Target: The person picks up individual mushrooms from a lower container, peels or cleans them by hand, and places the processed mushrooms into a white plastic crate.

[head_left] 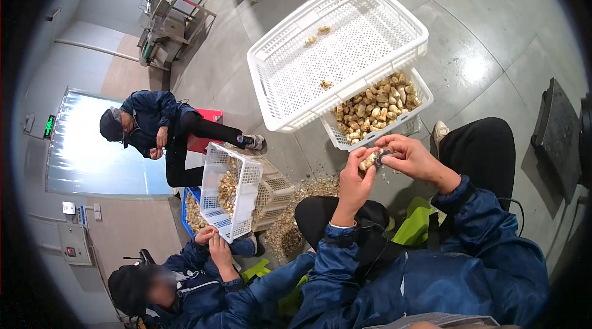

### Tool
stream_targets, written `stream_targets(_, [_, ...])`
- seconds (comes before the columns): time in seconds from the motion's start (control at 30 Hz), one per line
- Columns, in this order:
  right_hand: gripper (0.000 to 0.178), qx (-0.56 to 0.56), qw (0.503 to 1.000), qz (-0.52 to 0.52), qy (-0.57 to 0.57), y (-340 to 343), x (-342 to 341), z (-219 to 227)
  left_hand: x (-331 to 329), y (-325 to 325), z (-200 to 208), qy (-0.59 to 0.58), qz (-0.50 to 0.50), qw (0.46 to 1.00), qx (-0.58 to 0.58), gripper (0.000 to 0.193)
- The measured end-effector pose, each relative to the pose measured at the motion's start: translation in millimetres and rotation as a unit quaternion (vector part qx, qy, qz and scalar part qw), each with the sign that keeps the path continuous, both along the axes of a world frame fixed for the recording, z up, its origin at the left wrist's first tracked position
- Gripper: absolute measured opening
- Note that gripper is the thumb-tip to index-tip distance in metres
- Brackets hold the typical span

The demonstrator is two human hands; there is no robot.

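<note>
Head: basket over crate beyond hands

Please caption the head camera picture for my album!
Left hand holding a pale knobbly piece, right hand a dark thing, near white baskets.

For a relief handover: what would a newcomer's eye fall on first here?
The big white crate at upper centre, nearly bare, sits over a fuller crate of brownish pieces. Below, the left hand holds one piece, the right hand a small dark thing against it. Two co-workers are at left.
</note>
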State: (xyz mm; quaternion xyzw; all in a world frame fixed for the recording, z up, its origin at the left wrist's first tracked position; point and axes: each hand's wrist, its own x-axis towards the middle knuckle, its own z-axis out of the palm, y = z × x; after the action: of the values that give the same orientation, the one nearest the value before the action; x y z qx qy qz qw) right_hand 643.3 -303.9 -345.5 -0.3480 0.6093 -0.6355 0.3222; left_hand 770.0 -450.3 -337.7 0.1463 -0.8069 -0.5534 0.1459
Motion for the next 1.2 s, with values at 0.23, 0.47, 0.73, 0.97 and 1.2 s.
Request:
stream_targets(0.23, [0.022,0.049,0.995,0.003,-0.082,2,-12,-7,3,-6,-6,-0.024,-0.038,0.986,0.162,0.032])
stream_targets(0.47, [0.019,0.029,0.985,0.032,-0.165,5,-17,-19,3,-7,-9,-0.027,-0.049,0.962,0.268,0.024])
stream_targets(0.73, [0.018,0.050,0.984,0.044,-0.166,1,-17,-8,7,-10,-22,0.017,-0.034,0.924,0.382,0.026])
stream_targets(0.97, [0.019,0.035,0.980,0.059,-0.188,-1,-15,-14,6,-7,-9,-0.020,-0.040,0.967,0.251,0.025])
stream_targets(1.2, [0.021,0.050,0.973,0.063,-0.218,-1,-18,-16,9,-11,-18,-0.003,-0.030,0.996,0.086,0.046])
